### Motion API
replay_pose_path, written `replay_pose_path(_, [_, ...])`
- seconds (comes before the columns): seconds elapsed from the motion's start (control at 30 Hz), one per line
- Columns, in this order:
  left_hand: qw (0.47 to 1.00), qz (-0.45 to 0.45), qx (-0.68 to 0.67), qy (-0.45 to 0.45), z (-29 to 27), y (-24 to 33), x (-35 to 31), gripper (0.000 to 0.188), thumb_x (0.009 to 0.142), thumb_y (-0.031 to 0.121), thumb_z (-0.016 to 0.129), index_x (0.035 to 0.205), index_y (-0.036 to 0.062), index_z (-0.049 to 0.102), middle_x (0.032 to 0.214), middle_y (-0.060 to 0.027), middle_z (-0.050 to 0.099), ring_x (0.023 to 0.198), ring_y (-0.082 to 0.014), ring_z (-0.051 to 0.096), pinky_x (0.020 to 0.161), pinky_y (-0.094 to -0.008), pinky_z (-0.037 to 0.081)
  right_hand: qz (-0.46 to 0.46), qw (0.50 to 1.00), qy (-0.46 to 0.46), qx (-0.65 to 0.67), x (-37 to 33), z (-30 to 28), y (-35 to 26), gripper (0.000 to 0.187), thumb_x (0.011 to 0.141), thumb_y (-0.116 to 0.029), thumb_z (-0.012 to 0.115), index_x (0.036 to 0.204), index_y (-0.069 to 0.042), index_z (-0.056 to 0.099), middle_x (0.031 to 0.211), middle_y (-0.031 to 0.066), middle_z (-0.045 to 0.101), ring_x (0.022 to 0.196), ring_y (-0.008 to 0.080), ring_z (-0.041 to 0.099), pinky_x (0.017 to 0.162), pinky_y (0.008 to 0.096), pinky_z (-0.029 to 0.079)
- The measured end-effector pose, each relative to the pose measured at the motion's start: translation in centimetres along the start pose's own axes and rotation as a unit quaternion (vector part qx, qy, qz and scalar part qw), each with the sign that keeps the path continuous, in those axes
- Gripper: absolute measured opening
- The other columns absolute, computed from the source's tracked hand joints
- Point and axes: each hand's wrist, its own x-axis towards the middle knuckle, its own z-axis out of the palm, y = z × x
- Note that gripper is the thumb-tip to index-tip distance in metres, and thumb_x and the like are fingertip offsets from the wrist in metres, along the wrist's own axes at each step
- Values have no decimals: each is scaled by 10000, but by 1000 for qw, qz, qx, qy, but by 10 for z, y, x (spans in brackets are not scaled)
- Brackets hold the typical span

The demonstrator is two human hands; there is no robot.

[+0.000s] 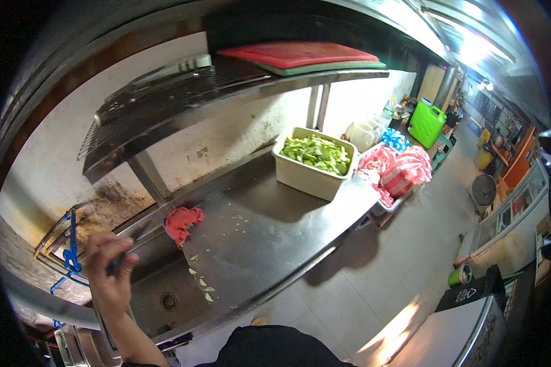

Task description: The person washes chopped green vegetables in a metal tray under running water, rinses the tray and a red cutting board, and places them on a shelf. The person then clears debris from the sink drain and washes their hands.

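My left hand (109, 260) is raised over the sink (150, 300) at the left, its fingers closed round a slim dark object (114, 264). Motion blur and the fingers hide most of that object, so its kind is unclear. Just right of the hand, a crumpled red cloth (182, 225) lies on the sink's edge, where the steel counter (251, 251) begins. Pale green vegetable scraps (206, 287) are scattered along this edge. Farther back on the counter stands a beige tub (309, 177) heaped with cut green vegetables (317, 154). My right hand is out of view.
Over the counter runs a metal shelf (183, 101) with red and green cutting boards (306, 55). Red-striped plastic bags (404, 171) fill a tray past the counter's end, near a green jerrycan (427, 124). Blue-handled piping (73, 254) is at the left wall. Tiled floor (373, 269) lies to the right.
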Motion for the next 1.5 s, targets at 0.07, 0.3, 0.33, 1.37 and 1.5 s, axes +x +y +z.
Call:
replay_pose_path(0.07, [998, 38, -3, 42, 6, 29, 9, 209, 814, 176, 750, 984, 77, 679, 962, -91, 582, 902, -247, 555, 795, -357, 450, 18, 999, -7, 40, 3, -14, 33, 440, 898, -316, 638, 1166, 27, 568, 978, 173, 689, 847, 281, 676, 729, 425, 543])
replay_pose_path(0.3, [971, 185, -36, 145, 65, 121, 42, 195, 860, 153, 728, 1043, 105, 681, 1004, -95, 599, 885, -238, 548, 724, -318, 452, -81, 991, 5, 104, -4, -60, 26, 416, 917, -300, 620, 1151, 41, 581, 933, 171, 689, 813, 242, 677, 683, 375, 545])
replay_pose_path(0.33, [964, 215, -32, 151, 71, 132, 51, 199, 857, 135, 731, 1051, 118, 689, 1021, -95, 604, 908, -234, 559, 732, -327, 461, -110, 987, 19, 113, -4, -71, 22, 413, 919, -298, 618, 1149, 43, 583, 926, 171, 689, 808, 237, 677, 676, 367, 545])
replay_pose_path(1.37, [927, 35, 284, -241, 185, 16, 333, 562, 865, 237, 663, 1380, 88, 490, 1273, -173, 613, 1184, -327, 587, 1030, -423, 443, -156, 959, 40, 231, 11, -28, -58, 243, 915, -218, 585, 965, 19, 609, 687, 114, 647, 516, 182, 600, 443, 334, 480])
replay_pose_path(1.5, [907, 94, 387, -140, 197, 14, 331, 592, 880, 184, 616, 1417, 31, 419, 1285, -202, 590, 1197, -357, 550, 1021, -449, 437, -219, 952, 88, 195, 0, -39, -119, 312, 888, -269, 595, 980, 25, 646, 804, 120, 706, 666, 200, 668, 622, 345, 530])
